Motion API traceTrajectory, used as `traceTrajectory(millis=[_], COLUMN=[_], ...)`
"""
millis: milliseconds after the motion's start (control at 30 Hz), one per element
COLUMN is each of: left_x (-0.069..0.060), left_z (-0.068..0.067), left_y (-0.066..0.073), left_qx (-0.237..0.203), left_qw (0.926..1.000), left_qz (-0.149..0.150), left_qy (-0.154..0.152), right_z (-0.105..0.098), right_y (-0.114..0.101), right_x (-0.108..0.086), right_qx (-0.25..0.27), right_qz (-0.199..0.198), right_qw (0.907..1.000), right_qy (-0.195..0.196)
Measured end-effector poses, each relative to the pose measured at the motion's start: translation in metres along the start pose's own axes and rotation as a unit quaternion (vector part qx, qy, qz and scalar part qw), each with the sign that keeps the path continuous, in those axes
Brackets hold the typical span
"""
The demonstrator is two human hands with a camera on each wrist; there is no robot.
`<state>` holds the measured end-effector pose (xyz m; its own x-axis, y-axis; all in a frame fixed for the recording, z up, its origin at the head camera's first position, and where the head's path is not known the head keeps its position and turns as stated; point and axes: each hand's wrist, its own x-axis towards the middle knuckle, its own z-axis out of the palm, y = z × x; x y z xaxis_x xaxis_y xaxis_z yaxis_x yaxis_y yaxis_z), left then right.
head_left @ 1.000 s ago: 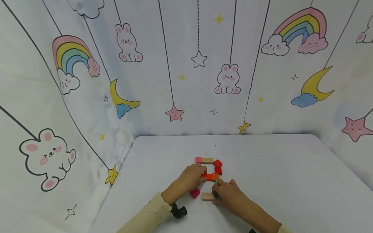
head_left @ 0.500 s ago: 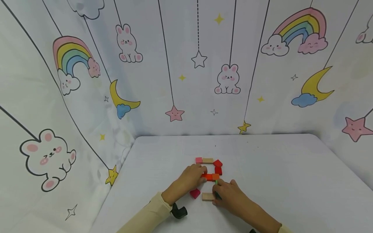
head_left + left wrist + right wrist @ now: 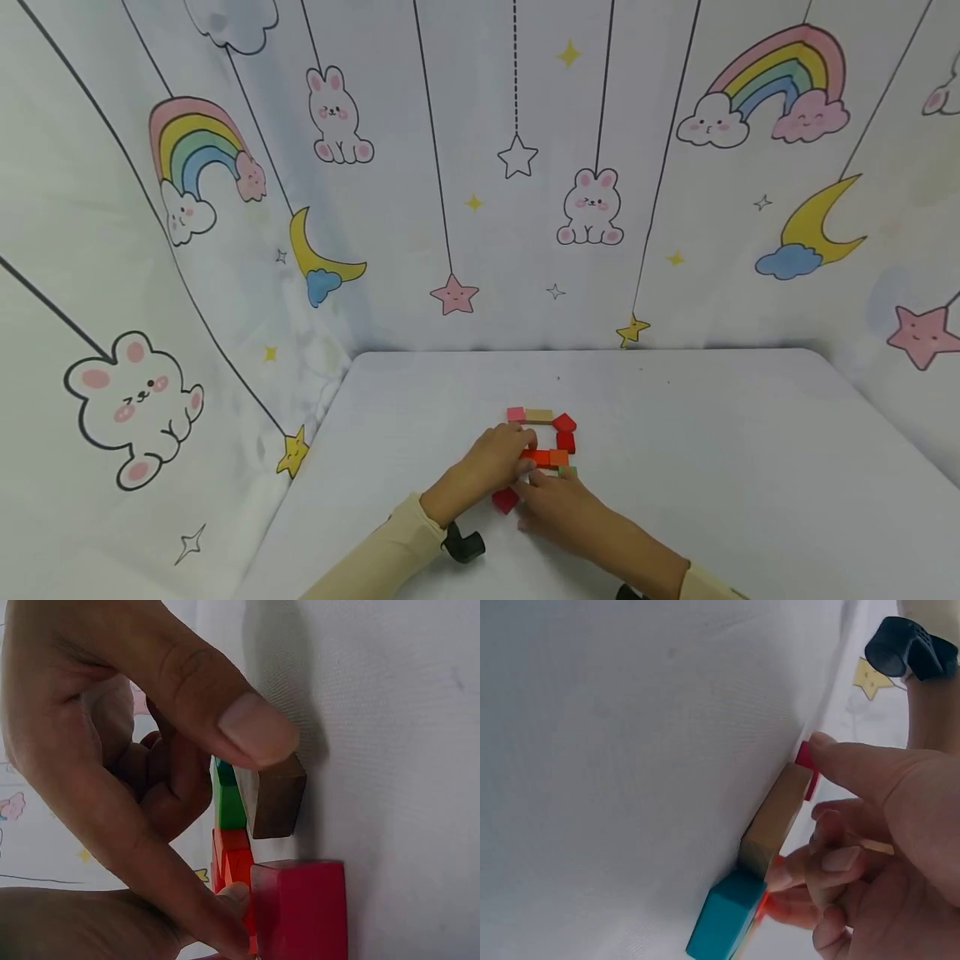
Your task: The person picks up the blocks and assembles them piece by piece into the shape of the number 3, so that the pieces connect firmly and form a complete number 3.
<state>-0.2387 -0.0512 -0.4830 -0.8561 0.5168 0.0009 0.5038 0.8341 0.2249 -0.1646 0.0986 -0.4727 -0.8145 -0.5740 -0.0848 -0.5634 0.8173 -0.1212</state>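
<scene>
Toy blocks lie on a white table. My left hand [image 3: 491, 458] pinches the red-orange block [image 3: 538, 457] between thumb and fingers. Beside that sits an orange block [image 3: 558, 457], with a green block [image 3: 567, 472] just below. My right hand [image 3: 562, 504] is next to the crimson block [image 3: 506, 500]; the left wrist view shows its thumb and index finger spread, the index tip close to the crimson block and the thumb over a wooden block [image 3: 279, 796]. That wooden block and a teal block [image 3: 727, 911] are hidden under the right hand in the head view.
Farther back lie a pink block [image 3: 515, 414], another wooden block [image 3: 538, 417], a pointed red block [image 3: 564, 422] and a red block [image 3: 566, 442]. A black wrist device [image 3: 463, 546] sits on the left wrist. A patterned cloth wall [image 3: 420, 217] rises behind the table.
My right hand has left the green block's side and moved left to the crimson block, covering the near wooden block. The left hand stays put. The head view shifts slightly.
</scene>
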Motion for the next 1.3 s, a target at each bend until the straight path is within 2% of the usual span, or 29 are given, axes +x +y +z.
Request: traceTrajectory(millis=[167,400,567,733,833,1033,1300], left_x=[0.0002,-0.0006,0.0005,0.0002,-0.0007,-0.001,-0.0009], left_z=[0.0003,0.0,-0.0016,-0.0015,-0.0018,-0.0021,-0.0017], left_y=[0.0002,0.0004,0.001,0.0014,0.0017,0.0009,0.0007], left_qx=[0.001,0.012,0.028,0.017,0.013,0.014,0.012], left_qw=[1.0,0.9999,0.9995,0.9998,0.9999,0.9999,0.9999], left_qz=[-0.001,0.004,0.011,0.007,0.006,0.009,0.007], left_qy=[0.0,-0.007,-0.005,-0.006,-0.004,0.003,0.005], right_z=[0.0018,-0.001,-0.0006,0.0007,0.002,0.0047,0.0073], right_y=[-0.0043,-0.0085,-0.0075,-0.0081,-0.0076,-0.0049,-0.0046], right_x=[0.0046,0.0054,0.0064,0.0095,0.0099,0.0088,0.009], right_qx=[-0.04,-0.071,-0.037,0.014,0.018,0.015,0.028], right_qz=[-0.024,-0.03,-0.019,0.009,0.01,0.001,0.04], right_qw=[0.9986,0.9956,0.9972,0.9994,0.9995,0.9984,0.9971], right_qy=[0.023,0.054,0.062,0.029,0.024,0.054,0.058])
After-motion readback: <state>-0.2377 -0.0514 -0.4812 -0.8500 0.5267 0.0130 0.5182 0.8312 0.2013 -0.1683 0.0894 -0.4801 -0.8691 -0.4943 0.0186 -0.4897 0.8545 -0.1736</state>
